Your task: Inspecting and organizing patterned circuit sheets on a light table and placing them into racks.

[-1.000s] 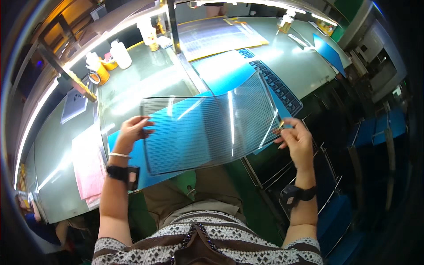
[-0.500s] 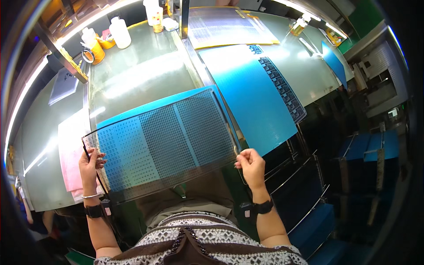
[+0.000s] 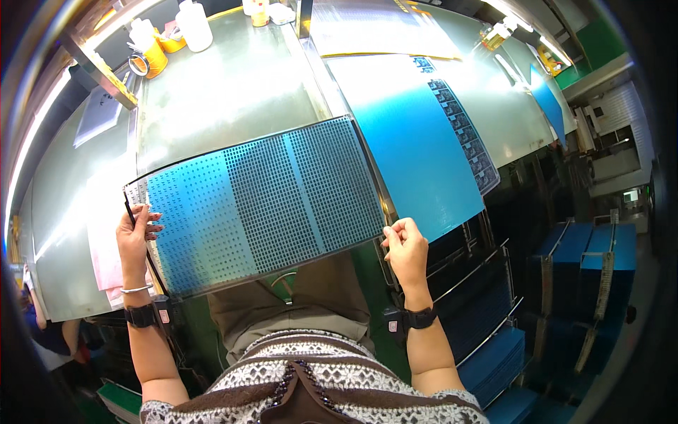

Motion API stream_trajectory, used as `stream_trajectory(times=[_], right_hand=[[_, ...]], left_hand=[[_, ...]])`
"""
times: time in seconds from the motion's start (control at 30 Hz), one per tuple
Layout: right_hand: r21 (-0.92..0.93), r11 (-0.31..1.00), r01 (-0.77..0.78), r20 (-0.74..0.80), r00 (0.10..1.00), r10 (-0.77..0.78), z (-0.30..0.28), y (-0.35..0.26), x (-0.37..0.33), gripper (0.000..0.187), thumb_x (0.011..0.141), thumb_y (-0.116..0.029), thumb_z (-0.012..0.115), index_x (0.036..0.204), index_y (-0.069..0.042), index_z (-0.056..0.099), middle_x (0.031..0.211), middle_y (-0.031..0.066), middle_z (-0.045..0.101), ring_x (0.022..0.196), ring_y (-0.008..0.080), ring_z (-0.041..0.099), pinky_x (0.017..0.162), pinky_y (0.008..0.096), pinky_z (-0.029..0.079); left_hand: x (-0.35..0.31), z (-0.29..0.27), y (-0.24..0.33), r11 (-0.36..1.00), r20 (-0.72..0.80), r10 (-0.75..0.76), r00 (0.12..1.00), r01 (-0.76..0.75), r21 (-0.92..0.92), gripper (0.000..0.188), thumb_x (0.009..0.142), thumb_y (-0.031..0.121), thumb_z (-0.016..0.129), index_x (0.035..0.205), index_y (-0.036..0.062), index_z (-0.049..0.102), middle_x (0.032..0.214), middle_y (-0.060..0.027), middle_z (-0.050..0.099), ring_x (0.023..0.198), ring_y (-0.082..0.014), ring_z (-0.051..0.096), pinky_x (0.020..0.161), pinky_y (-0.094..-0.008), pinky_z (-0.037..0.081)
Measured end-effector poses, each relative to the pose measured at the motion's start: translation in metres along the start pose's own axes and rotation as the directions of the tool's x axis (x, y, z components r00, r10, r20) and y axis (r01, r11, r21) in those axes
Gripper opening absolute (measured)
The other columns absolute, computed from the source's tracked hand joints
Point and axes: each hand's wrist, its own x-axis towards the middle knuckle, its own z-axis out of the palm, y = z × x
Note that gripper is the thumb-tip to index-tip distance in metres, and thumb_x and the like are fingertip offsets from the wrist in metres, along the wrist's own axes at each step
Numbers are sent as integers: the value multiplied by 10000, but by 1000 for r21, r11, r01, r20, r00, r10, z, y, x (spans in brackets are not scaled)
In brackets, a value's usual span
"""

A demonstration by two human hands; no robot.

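A patterned film (image 3: 275, 194) with rows of small black marks and dark edges lies over a blue panel at the near edge of the glass-topped table (image 3: 212, 113). The blue shows through between its marks. My left hand (image 3: 134, 237) grips the left edge, fingers curled over it. At the near right corner, my right hand (image 3: 405, 247) pinches the edge between thumb and fingers. Just right of it, a second blue panel (image 3: 417, 162) rests on the table, covering most of a dark-printed film (image 3: 459, 120). A pink sheet (image 3: 102, 261) lies beside my left hand.
White bottles (image 3: 193, 27) and an orange container (image 3: 152, 60) stand at the back left. A yellow-edged clear sheet (image 3: 381, 32) lies at the back. Blue panels (image 3: 491, 364) sit in metal racks below right. Someone else's arm (image 3: 34, 297) shows at far left.
Both hands have shifted slightly farther away with the film. The blue strip that stuck out along the film's far edge is now covered, and the film lies closer to the panel.
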Motion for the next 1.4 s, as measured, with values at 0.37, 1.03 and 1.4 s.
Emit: stream_trajectory(times=[0.37,1.03,1.4], right_hand=[[54,995,-87,52,995,84,0,-7,0,128,884,-97,583,821,-9,515,580,83,603,464,128,579,407,252,449],[208,972,-110,68,993,98,3,3,-4,113,890,-42,561,824,-10,475,703,77,608,541,139,632,431,233,478],[268,962,-55,61,997,40,17,6,0,134,882,-18,563,803,-27,455,663,39,533,570,133,606,501,251,507]], left_hand=[[17,-1,7,999,36,32,999,-32,-1,169,930,217,572,1010,71,598,831,-83,684,633,-110,638,527,-200,446],[16,-1,-11,1000,39,-28,999,28,-2,197,931,245,569,1007,67,607,828,-75,683,607,-106,630,524,-202,455],[20,-1,-10,963,5,-269,963,269,14,235,885,288,613,972,74,569,747,-43,626,602,-115,616,513,-198,440]])
